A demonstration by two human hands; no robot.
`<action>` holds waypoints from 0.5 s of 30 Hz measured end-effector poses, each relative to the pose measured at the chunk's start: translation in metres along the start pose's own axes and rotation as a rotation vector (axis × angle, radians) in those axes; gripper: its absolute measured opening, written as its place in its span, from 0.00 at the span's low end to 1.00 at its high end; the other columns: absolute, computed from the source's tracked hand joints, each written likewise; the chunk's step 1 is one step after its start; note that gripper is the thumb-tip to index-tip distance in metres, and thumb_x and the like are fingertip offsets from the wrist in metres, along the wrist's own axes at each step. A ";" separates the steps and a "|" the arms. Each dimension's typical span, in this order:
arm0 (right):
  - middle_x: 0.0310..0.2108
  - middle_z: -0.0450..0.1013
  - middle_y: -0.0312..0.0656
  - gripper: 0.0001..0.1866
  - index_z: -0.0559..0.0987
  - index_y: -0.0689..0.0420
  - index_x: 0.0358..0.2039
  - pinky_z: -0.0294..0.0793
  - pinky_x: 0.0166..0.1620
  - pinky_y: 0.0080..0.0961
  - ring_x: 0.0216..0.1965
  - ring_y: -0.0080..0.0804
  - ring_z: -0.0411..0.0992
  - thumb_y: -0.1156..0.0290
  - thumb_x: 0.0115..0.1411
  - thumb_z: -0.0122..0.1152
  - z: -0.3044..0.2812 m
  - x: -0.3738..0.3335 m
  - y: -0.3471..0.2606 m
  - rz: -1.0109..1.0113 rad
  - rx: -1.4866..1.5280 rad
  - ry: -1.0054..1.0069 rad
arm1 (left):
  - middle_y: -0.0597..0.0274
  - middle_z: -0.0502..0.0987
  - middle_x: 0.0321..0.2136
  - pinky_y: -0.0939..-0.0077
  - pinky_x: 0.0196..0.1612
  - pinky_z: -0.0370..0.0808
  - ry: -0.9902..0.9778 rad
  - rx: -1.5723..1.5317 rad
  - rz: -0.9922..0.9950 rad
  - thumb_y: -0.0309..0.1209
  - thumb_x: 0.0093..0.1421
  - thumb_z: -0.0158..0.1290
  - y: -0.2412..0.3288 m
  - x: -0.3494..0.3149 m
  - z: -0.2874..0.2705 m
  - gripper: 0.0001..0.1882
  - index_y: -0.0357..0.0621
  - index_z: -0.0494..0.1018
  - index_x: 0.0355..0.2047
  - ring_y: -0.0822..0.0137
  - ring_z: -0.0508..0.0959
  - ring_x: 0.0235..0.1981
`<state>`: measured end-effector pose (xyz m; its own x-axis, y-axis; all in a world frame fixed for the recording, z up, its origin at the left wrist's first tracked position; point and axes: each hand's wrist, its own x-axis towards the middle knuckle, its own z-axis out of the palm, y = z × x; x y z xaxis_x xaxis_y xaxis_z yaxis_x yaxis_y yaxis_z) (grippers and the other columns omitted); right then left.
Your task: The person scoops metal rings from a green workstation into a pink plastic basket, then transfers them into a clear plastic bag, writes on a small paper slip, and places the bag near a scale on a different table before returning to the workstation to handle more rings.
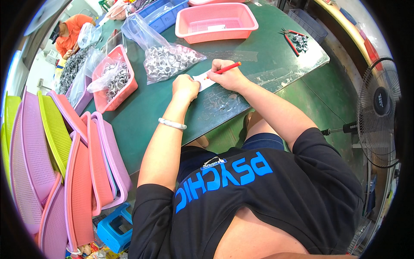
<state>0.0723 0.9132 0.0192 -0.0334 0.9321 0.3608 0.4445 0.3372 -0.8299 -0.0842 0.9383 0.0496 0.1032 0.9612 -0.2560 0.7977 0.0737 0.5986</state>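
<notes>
- Head view: the right hand (227, 77) has its fingers closed around a red pen (232, 67), which slants up to the right, its lower end over the paper (203, 82).
- The left hand (186, 87) lies at the paper's left edge, fingers curled in; whether they pinch the paper or only press on it, I cannot tell.
- The paper, small and white, lies between the two hands on the green worktop (146, 101), near its front edge.
- Just beyond the left hand rests a clear bag (170, 60) of metal rings.
- Left of that bag, a pink basket (125, 96) holds more rings and some clear plastic.
- Beyond the hands stand a second pink basket (215, 36) and, behind and left of it, a blue basket (170, 21).
- Red-handled pliers (291, 45) lie at the right, beside a small pile of rings (301, 42).
- Coloured baskets (77, 190) are stacked at the left; a fan (379, 101) stands at the right.
</notes>
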 end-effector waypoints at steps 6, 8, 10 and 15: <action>0.15 0.65 0.39 0.10 0.67 0.62 0.15 0.62 0.24 0.22 0.20 0.21 0.61 0.71 0.46 0.56 -0.003 -0.001 -0.003 -0.034 -0.007 0.014 | 0.56 0.73 0.11 0.73 0.25 0.71 0.004 0.006 0.014 0.30 0.44 0.51 -0.003 0.003 0.001 0.08 0.38 0.72 0.17 0.66 0.75 0.15; 0.14 0.64 0.39 0.10 0.66 0.62 0.15 0.62 0.24 0.22 0.19 0.21 0.61 0.71 0.46 0.56 -0.003 -0.001 -0.002 -0.021 0.002 0.026 | 0.56 0.73 0.11 0.73 0.24 0.71 -0.004 -0.001 0.006 0.30 0.44 0.51 -0.002 0.002 0.001 0.07 0.38 0.72 0.17 0.66 0.75 0.15; 0.14 0.64 0.38 0.10 0.66 0.62 0.15 0.61 0.24 0.22 0.19 0.21 0.60 0.72 0.45 0.56 -0.001 0.000 0.000 0.014 0.062 0.070 | 0.56 0.72 0.11 0.74 0.24 0.71 -0.002 0.001 0.005 0.30 0.44 0.51 -0.001 0.000 0.000 0.07 0.38 0.71 0.17 0.66 0.74 0.15; 0.14 0.65 0.41 0.10 0.66 0.61 0.15 0.62 0.23 0.24 0.18 0.26 0.63 0.71 0.43 0.57 0.001 0.001 0.002 0.015 0.015 0.122 | 0.56 0.72 0.11 0.74 0.23 0.71 0.000 -0.017 -0.004 0.29 0.44 0.51 0.001 -0.002 -0.001 0.07 0.38 0.71 0.18 0.66 0.74 0.14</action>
<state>0.0723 0.9147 0.0174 0.0827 0.9144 0.3963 0.4311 0.3257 -0.8415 -0.0842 0.9369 0.0508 0.1000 0.9607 -0.2590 0.7881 0.0824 0.6100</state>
